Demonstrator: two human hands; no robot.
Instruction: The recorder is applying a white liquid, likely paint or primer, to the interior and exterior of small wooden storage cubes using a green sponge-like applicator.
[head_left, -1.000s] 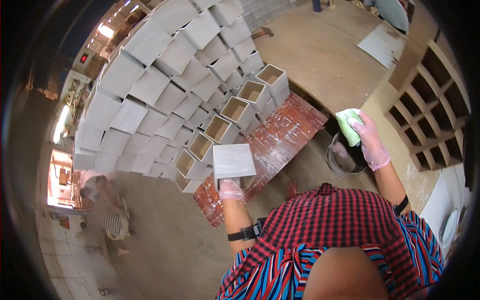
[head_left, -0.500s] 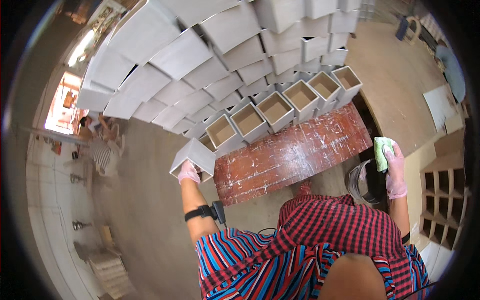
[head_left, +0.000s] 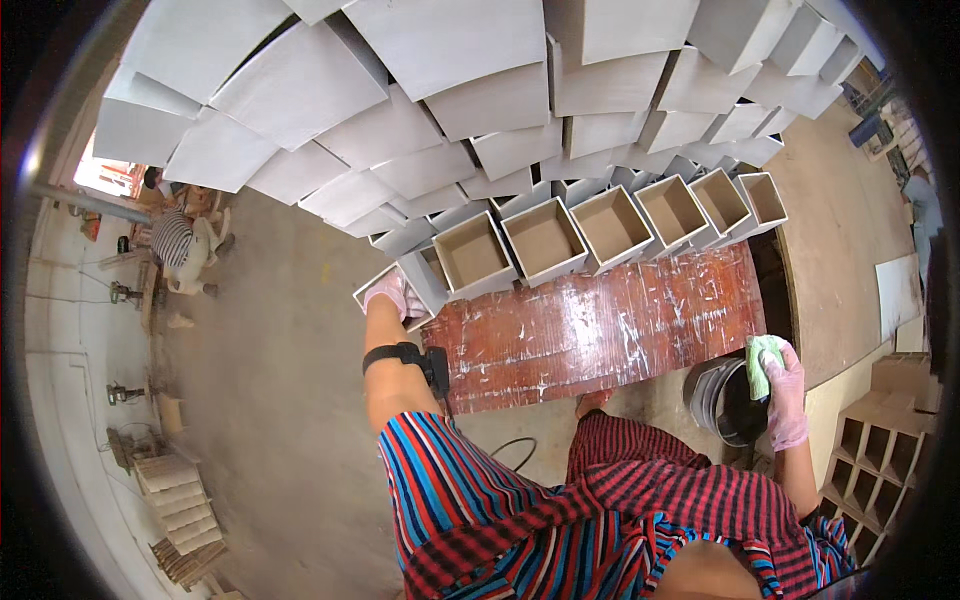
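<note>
At the left end of a row of open white boxes (head_left: pixel 545 238) is one more white box (head_left: pixel 423 284). My gloved left hand (head_left: pixel 386 292) reaches into its open top and grips it, with the fingers partly hidden inside. The boxes have bare brown insides and stand along the far edge of a worn red-brown board (head_left: pixel 590 330). My gloved right hand (head_left: pixel 785 395) is closed around a light green sponge (head_left: pixel 758 370), above a dark bucket (head_left: pixel 735 405) at the board's near right corner.
Stacked white boxes (head_left: pixel 420 120) form a high wall behind the row. Brown boxes with open compartments (head_left: pixel 870 450) stand at the lower right. A person in a striped top (head_left: pixel 170 237) is low on the floor at far left. A flat pale sheet (head_left: pixel 898 295) lies at far right.
The box in my left hand has turned from tilted to open top up, in line with the row. The right hand still holds the sponge near the bucket. The whole view has shifted.
</note>
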